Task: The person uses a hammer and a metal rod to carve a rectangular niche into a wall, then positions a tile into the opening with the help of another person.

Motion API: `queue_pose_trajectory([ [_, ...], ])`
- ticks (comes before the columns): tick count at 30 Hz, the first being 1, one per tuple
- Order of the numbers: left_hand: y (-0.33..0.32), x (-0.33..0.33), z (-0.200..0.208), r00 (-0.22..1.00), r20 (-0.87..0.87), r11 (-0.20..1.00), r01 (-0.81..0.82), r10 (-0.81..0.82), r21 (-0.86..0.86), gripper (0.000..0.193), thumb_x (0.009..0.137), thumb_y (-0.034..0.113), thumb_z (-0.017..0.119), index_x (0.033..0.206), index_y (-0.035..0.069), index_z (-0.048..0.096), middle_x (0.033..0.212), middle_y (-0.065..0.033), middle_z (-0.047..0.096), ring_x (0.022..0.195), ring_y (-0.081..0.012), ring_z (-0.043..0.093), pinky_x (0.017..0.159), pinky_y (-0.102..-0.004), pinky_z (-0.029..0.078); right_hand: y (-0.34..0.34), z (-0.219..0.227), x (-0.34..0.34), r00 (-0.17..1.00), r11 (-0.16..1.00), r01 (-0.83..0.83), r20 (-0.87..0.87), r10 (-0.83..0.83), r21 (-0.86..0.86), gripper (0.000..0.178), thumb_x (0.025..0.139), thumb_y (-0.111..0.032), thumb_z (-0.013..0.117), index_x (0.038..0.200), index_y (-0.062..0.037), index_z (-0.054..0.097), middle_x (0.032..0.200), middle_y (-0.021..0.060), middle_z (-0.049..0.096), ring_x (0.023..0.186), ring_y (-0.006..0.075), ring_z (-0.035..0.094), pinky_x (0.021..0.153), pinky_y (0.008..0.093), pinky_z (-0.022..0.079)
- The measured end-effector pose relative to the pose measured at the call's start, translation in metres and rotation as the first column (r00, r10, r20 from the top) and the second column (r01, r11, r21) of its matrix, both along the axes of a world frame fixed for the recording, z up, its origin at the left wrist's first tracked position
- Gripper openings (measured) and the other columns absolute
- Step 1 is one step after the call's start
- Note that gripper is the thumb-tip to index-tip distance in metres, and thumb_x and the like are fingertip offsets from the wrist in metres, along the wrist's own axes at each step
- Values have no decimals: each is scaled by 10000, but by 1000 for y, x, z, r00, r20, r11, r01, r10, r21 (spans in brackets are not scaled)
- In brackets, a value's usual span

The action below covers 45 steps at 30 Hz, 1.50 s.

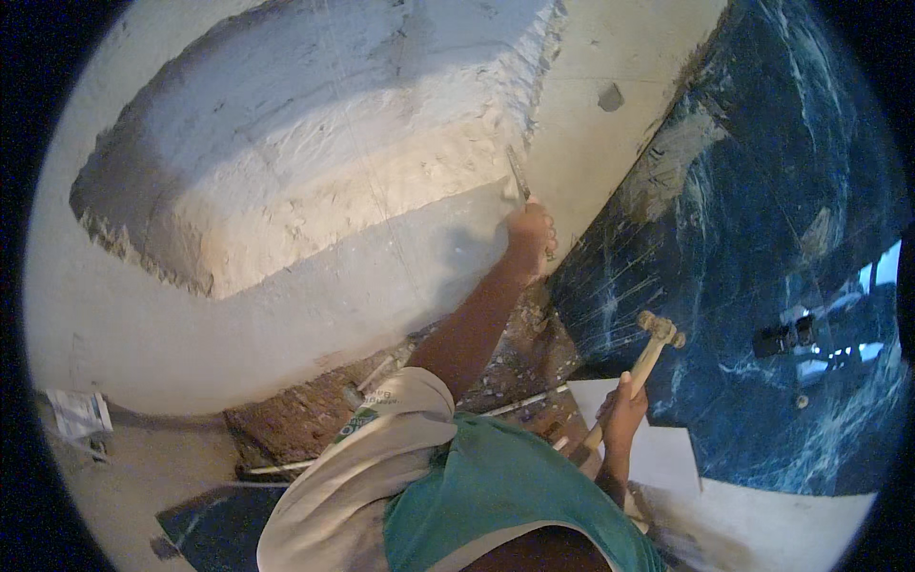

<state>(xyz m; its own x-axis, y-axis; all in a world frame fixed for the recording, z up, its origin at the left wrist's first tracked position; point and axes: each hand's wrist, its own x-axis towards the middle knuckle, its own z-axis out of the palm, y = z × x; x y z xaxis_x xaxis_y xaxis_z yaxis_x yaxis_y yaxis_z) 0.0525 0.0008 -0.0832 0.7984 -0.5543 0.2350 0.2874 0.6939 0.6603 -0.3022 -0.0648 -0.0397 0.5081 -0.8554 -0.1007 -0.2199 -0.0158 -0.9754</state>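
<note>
A chisel [518, 174] is gripped in the left hand [532, 229], its blade pointing to the corner of a rough recess [367, 195] just beyond that hand, in a pale surface [400, 276]; whether its tip touches cannot be made out. A hammer [648, 360] is held by its handle in the right hand [623, 412], its head apart from the chisel. The recess edge is apparently being trimmed; next, the chisel should be steadied and the hammer raised to it.

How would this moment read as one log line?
Left hand: grips flat metal tool near edge of hollow | Right hand: grips hammer | Right side: dark blue slab
</note>
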Motion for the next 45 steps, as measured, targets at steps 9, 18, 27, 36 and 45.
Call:
queue_pose_trajectory([
  [9, 100, -18, 40, 693, -422, 740, -669, 585, -71, 347, 920, 348, 344, 620, 178, 386, 473, 16, 341, 345, -140, 353, 322, -280, 334, -24, -14, -38, 990, 997, -83, -110, 83, 7, 328, 884, -352, 526, 780, -60, 419, 480, 4, 385, 337, 95, 389, 309, 253, 356],
  [18, 9, -56, 55, 900, -431, 998, -54, 64, 35, 196, 915, 272, 404, 886, 92, 478, 670, -16, 492, 459, -146, 441, 368, -290, 373, -30, 17, -27, 993, 992, -117, -4, 117, 48, 315, 880, -354, 534, 797, -74, 418, 512, 20, 398, 372, 111, 419, 324, 261, 375],
  [27, 74, -78, 81, 885, -375, 951, -308, 277, -26, 216, 916, 224, 464, 917, 10, 496, 850, -120, 558, 844, -258, 576, 814, -402, 492, -15, 32, -11, 967, 965, -255, 9, 256, -69, 333, 893, -342, 500, 759, -47, 421, 515, 32, 408, 361, 119, 416, 329, 255, 358],
  [36, 85, -77, 99, 944, -300, 989, -147, 137, -11, 243, 918, 216, 490, 980, -19, 491, 954, -137, 559, 942, -247, 569, 834, -363, 494, -6, 70, 23, 949, 962, -215, 198, 246, -168, 371, 883, -377, 505, 784, -27, 436, 540, 53, 421, 376, 136, 426, 337, 265, 368],
  [45, 91, -77, 113, 953, 51, 942, -302, 298, 146, 250, 932, 243, 473, 955, 2, 534, 917, -101, 583, 916, -214, 569, 831, -337, 471, 37, 14, 90, 654, 814, -513, 739, 165, 273, 282, 863, -364, 492, 843, -82, 486, 633, 42, 492, 492, 168, 482, 444, 284, 418],
])
